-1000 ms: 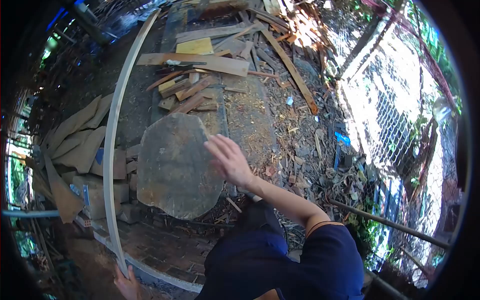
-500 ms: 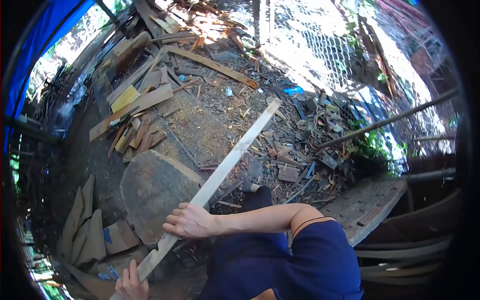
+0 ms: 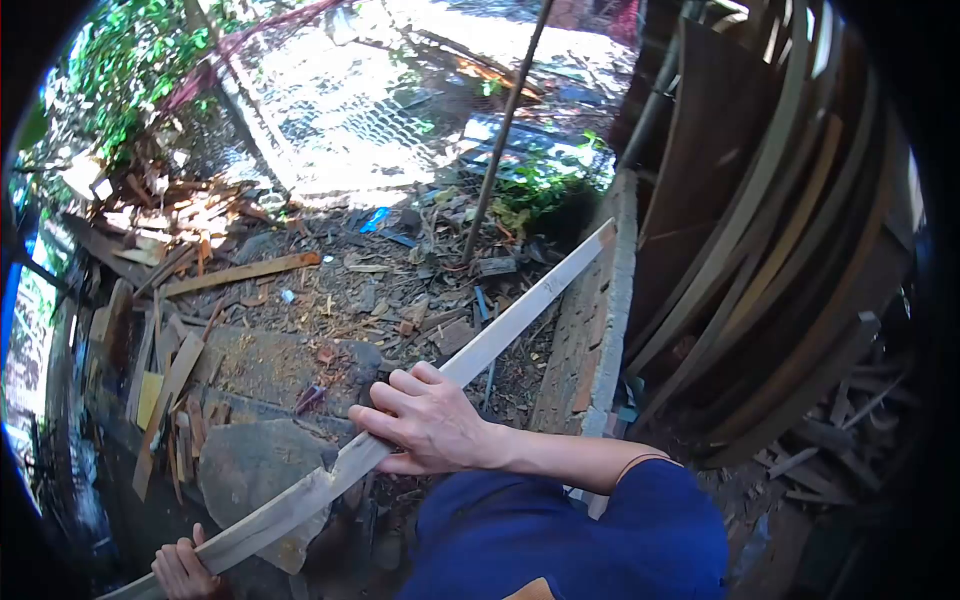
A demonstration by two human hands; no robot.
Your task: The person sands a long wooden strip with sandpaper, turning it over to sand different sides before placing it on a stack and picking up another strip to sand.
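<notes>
A long, pale wooden strip [image 3: 530, 312] runs diagonally from the lower left up to the right, with a broken notch [image 3: 328, 478] along its edge. My right hand [image 3: 425, 418] is wrapped round it near the middle, fingers over the top. Toward the lower left end, my left hand [image 3: 183, 570] grips the same strip, its thumb showing above. Under the strip between my hands lies a flat wooden block [image 3: 250, 465], partly covered by it. The strip's far end reaches in front of a thick, rough plank [image 3: 600, 340].
Curved boards [image 3: 760, 240] lean upright at the right. A thin pole [image 3: 508, 130] slants up at the back. Scrap wood [image 3: 165, 400] is piled at the left, and a loose batten [image 3: 240, 272] lies on the chip-strewn ground. Wire mesh [image 3: 370, 130] stands behind.
The view has turned to the right, bringing the curved boards in. The strip has swung to a flatter slant, both hands still on it, and my left hand appears further left.
</notes>
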